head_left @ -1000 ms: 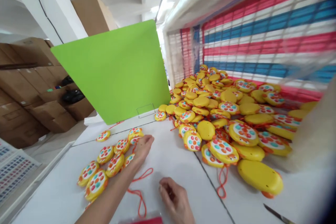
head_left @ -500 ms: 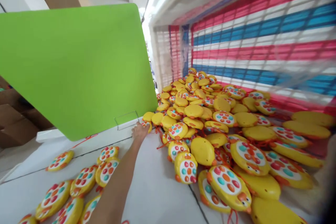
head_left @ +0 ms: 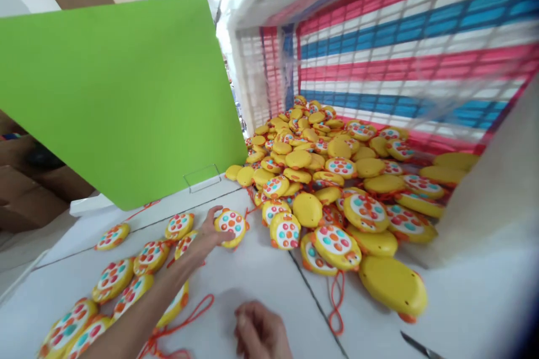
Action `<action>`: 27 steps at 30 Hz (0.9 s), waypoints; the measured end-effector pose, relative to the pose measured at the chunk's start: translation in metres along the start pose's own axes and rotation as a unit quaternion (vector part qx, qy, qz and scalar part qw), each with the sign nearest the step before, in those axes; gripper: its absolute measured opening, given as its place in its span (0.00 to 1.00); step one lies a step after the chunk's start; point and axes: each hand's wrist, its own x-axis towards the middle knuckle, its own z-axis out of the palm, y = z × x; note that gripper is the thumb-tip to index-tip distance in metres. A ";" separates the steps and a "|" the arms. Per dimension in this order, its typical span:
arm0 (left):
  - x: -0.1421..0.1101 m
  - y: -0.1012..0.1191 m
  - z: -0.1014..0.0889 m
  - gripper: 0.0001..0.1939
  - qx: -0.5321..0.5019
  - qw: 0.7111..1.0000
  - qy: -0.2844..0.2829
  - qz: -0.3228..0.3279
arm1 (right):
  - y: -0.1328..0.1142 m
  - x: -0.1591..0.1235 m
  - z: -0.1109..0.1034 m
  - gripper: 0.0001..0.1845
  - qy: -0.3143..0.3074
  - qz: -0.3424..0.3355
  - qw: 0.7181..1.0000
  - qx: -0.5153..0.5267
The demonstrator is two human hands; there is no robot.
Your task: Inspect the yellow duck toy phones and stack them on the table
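Observation:
My left hand grips a yellow duck-shaped toy by its left side, thumb across the front edge. Its white oval face carries coloured dots and points up, and an orange cord trails from its right end. My right hand is at the bottom middle with fingers curled in; nothing shows in it. To the left, several similar toys lie face up with orange cords by them. On the right is a large heap of these toys, some with plain yellow backs up.
A green board with a wire handle stands upright behind the white table. A striped mesh-patterned sheet walls the heap's far side. A dark pointed blade lies at the lower right. Cardboard boxes are at far left.
My left hand has drawn back from the heap's left edge beside the green board, bringing one toy nearer over the table. My right hand has come into view at the bottom.

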 end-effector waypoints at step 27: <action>-0.180 0.016 -0.039 0.30 -0.040 0.979 -0.199 0.027 | -0.051 -0.029 0.008 0.25 -0.202 -0.003 0.969 0.140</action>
